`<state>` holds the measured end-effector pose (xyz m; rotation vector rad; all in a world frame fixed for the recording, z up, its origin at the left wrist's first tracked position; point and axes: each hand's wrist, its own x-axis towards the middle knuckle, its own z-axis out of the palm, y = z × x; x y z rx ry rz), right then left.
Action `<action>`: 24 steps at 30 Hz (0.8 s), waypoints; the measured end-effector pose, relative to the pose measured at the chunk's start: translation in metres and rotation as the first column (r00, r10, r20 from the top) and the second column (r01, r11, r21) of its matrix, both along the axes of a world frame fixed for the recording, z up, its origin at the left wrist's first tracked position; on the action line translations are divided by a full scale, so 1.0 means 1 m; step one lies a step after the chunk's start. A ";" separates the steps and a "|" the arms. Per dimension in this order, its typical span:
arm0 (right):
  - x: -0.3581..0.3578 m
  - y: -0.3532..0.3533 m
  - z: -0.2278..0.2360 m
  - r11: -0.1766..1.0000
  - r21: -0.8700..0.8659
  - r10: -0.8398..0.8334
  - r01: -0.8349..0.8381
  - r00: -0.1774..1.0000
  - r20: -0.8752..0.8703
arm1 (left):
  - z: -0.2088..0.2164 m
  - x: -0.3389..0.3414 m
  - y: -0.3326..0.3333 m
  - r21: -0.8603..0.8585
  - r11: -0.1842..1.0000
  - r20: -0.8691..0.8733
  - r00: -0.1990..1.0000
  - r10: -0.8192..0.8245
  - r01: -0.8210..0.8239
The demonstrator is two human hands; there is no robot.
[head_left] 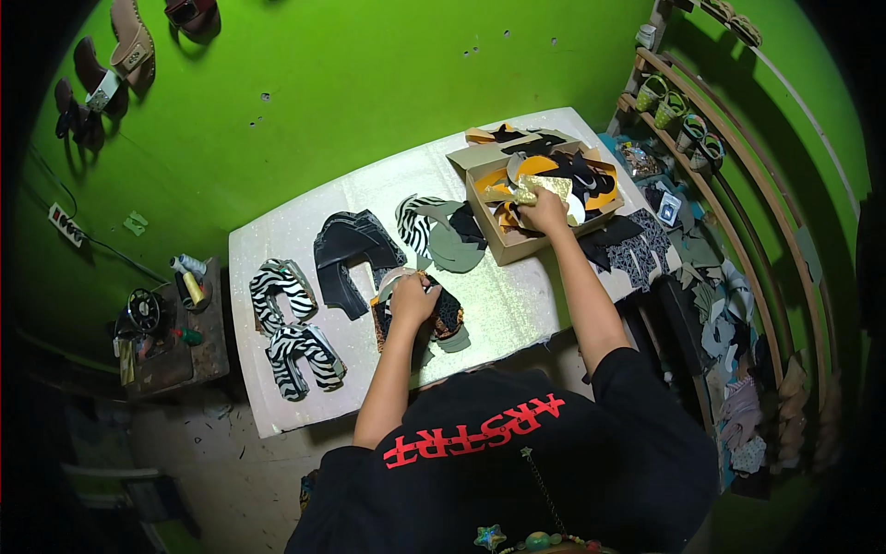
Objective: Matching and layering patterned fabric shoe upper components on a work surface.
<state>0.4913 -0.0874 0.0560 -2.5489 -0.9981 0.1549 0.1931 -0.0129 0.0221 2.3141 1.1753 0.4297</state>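
Observation:
My right hand [546, 212] reaches into an open cardboard box [512, 249] at the far right of the table. Its fingers are closed on a gold glittery material piece [556, 185]. Orange, black and white cut scraps [544, 166] fill the box around it. Nearer to me, my left hand [417, 300] is closed over a stack of cut pieces [447, 319], black with an orange pattern. What its fingers grip is mostly hidden. Beyond it lie grey-green curved pieces [457, 249], and to its left a stack of black curved pieces [346, 235].
Zebra-striped cut pieces [305, 355] lie in stacks on the left of the white table [268, 406]. Dark and patterned scraps [637, 242] sit right of the box. A small bench [185, 365] with thread spools stands at left; a wooden rack [729, 194] holds sandals at right.

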 end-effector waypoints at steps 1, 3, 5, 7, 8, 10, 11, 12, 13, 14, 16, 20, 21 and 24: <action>0.004 0.001 0.001 0.979 0.201 0.041 -0.027 0.997 -0.063 | 0.005 0.005 0.001 -0.082 0.997 -0.021 1.000 0.001 -0.003; 0.021 0.005 -0.001 0.895 0.445 0.069 -0.028 0.995 -0.076 | 0.020 0.017 -0.001 -0.144 0.989 0.018 0.999 -0.036 0.038; 0.013 0.013 0.024 0.859 0.506 0.187 -0.085 0.970 -0.155 | 0.011 0.024 0.004 -0.089 0.989 0.118 0.988 -0.104 0.114; 0.016 0.014 0.030 0.829 0.545 0.255 -0.125 0.952 -0.168 | 0.016 0.040 0.002 -0.015 0.969 0.177 0.955 -0.240 0.246; 0.016 0.012 0.032 0.846 0.524 0.203 -0.104 0.970 -0.135 | 0.018 0.050 0.000 -0.014 0.968 0.179 0.953 -0.245 0.252; 0.026 0.008 0.030 0.859 0.506 0.145 -0.078 0.985 -0.095 | 0.034 0.069 -0.009 0.053 0.903 0.150 0.890 -0.430 0.427; 0.035 0.001 0.026 0.883 0.461 0.165 -0.088 0.978 -0.131 | 0.034 0.078 -0.012 0.095 0.865 0.148 0.853 -0.501 0.492; 0.037 -0.002 0.025 0.906 0.410 0.186 -0.102 0.968 -0.171 | 0.035 0.085 -0.015 0.131 0.825 0.143 0.813 -0.565 0.550; 0.034 -0.009 0.024 0.903 0.400 0.275 -0.156 0.926 -0.258 | 0.037 0.092 -0.019 0.112 0.812 0.102 0.806 -0.583 0.573; 0.036 -0.010 0.019 0.943 0.288 0.292 -0.166 0.826 -0.481 | 0.036 0.098 -0.021 0.115 0.813 0.104 0.807 -0.582 0.571; 0.041 -0.015 -0.003 0.926 0.326 0.335 -0.190 0.812 -0.478 | 0.031 0.112 -0.025 0.147 0.745 0.009 0.752 -0.659 0.651; 0.048 -0.028 -0.027 0.885 0.389 0.365 -0.256 0.900 -0.237 | 0.021 0.116 -0.025 0.044 0.721 -0.134 0.719 -0.682 0.691; 0.046 -0.028 -0.020 0.943 0.227 0.291 -0.244 0.934 -0.207 | 0.019 0.115 -0.025 0.042 0.730 -0.089 0.731 -0.677 0.682; 0.047 -0.026 -0.021 0.943 0.098 0.315 -0.319 0.948 0.049 | 0.013 0.115 -0.020 -0.001 0.739 -0.013 0.739 -0.673 0.673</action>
